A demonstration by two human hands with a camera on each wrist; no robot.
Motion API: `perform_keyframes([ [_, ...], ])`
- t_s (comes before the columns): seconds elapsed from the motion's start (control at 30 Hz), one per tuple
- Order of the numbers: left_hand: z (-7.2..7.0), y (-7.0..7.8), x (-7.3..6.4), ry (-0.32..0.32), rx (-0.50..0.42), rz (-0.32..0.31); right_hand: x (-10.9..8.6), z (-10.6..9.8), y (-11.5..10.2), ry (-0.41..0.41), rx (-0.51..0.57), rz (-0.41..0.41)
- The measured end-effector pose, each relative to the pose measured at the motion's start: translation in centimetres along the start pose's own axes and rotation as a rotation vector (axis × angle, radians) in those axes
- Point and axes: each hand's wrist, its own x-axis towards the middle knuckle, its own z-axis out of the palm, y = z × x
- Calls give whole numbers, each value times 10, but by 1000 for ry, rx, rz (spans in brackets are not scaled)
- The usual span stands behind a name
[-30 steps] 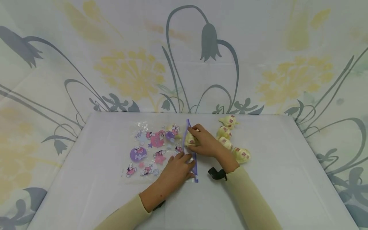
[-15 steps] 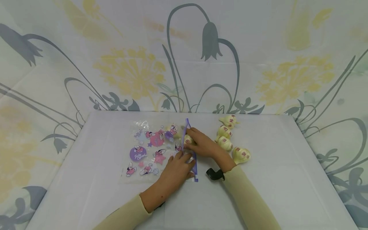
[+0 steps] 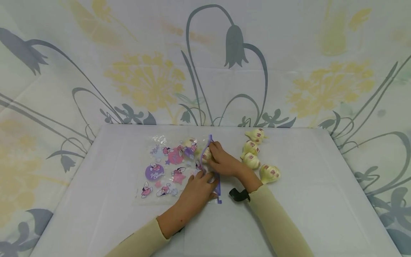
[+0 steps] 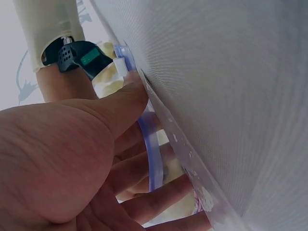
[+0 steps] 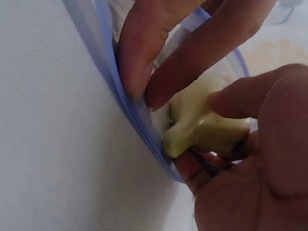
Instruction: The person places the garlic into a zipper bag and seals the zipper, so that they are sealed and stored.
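A clear zip bag (image 3: 176,172) printed with pink and purple cartoon figures lies flat, its purple-edged mouth facing right. My left hand (image 3: 197,189) pinches the near part of that mouth between thumb and fingers, lifting the upper layer a little. At the opening, my right hand (image 3: 226,162) grips a pale garlic bulb (image 5: 204,118) with red print. The bulb is within the purple rim (image 5: 127,103) in the right wrist view, its stem end toward the zip strip. Another garlic bulb (image 3: 190,143) shows through the plastic, deeper inside the bag.
Right of the bag, several garlic bulbs lie in a loose row: one at the back (image 3: 255,135), two touching ones (image 3: 251,160) in the middle, and one by the right wrist (image 3: 269,172). A flower-printed cloth (image 3: 208,85) rises behind the white table (image 3: 314,192).
My right hand has moved slightly left, carrying the garlic bulb from the bag's edge in under the purple rim. The left hand has kept its place.
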Motion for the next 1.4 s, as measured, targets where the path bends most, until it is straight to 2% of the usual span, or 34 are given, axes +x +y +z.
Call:
perform_keyframes([
  [0.17, 0, 0, 0, 4, -2, 11, 2, 3, 5, 96, -78, -37],
  [0.3, 0, 0, 1, -2, -1, 10, 4, 7, 7, 171, -78, -48],
  [0.57, 1, 0, 1, 13, -4, 10, 8, 11, 3, 233, -54, -16],
  [0.67, 2, -1, 1, 30, 7, 18, 12, 12, 2, 250, -63, 22],
  [0.77, 3, -1, 0, 52, 8, 29, 18, 14, 0, 293, -37, 99],
  [0.97, 4, -1, 0, 66, -7, 32, 23, 17, -3, 432, 157, 285],
  [1.2, 5, -1, 0, 87, 7, 37, 29, 19, -10, 522, 225, 385],
  [1.4, 6, -1, 1, 105, 25, 42, 35, 22, -14, 591, 225, 451],
])
